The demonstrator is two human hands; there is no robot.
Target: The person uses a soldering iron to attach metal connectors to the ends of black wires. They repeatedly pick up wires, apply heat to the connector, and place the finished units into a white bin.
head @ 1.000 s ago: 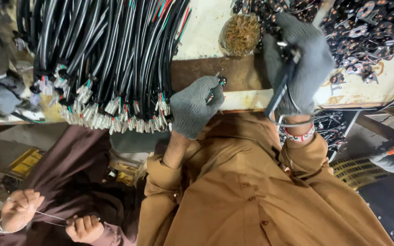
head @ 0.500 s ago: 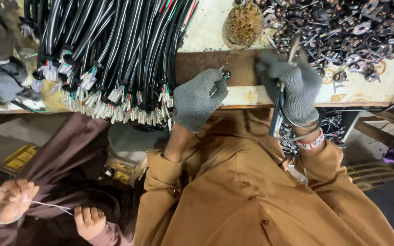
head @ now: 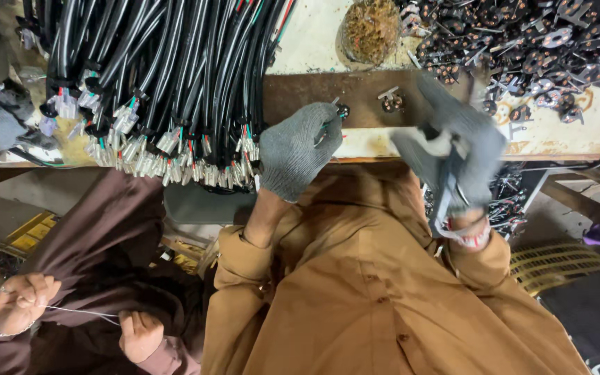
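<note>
The left hand [head: 298, 149] pinches a small black connector [head: 342, 110] on the counter [head: 314, 42]; the blurred right hand [head: 453, 149] grips a dark tool [head: 446, 198].

Left hand [head: 300, 149] curled, right hand [head: 453, 149] fisted.

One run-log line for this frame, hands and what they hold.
left hand: gloved, pinching small dark part at bench edge | right hand: gloved, blurred, gripping dark-handled tool | cable bundle: left of hands
</note>
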